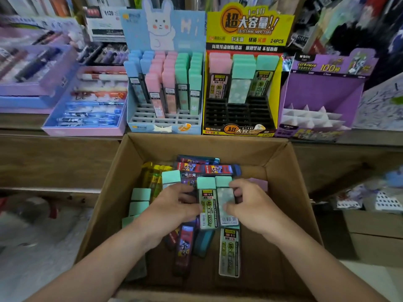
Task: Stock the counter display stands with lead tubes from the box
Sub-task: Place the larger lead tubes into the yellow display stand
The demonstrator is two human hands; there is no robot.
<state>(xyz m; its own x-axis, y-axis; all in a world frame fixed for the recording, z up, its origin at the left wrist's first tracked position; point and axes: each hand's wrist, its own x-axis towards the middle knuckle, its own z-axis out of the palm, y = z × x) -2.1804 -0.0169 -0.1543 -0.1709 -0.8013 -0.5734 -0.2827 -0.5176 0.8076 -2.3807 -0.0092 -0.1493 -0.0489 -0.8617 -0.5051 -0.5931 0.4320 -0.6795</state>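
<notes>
An open cardboard box (pixel 290 192) stands below the counter with several lead tubes lying loose in it. Two mint-capped lead tubes (pixel 208 205) sit side by side above the pile. My left hand (pixel 174 205) curls round the left one and my right hand (pixel 250 203) pinches the right one. On the counter stand a blue rabbit display stand (pixel 163 125), part filled with blue, pink and green tubes, a yellow display stand (pixel 277 83) with black slots and a few tubes at the back, and a purple display stand (pixel 320 90) holding none.
A pink-and-blue tray of pens (pixel 87 101) lies left of the stands, with purple boxes (pixel 32 73) further left. More dark, yellow and mint tubes (pixel 229 251) lie in the box. Shelves of stock rise behind the counter. A brown carton (pixel 375 232) sits at the right.
</notes>
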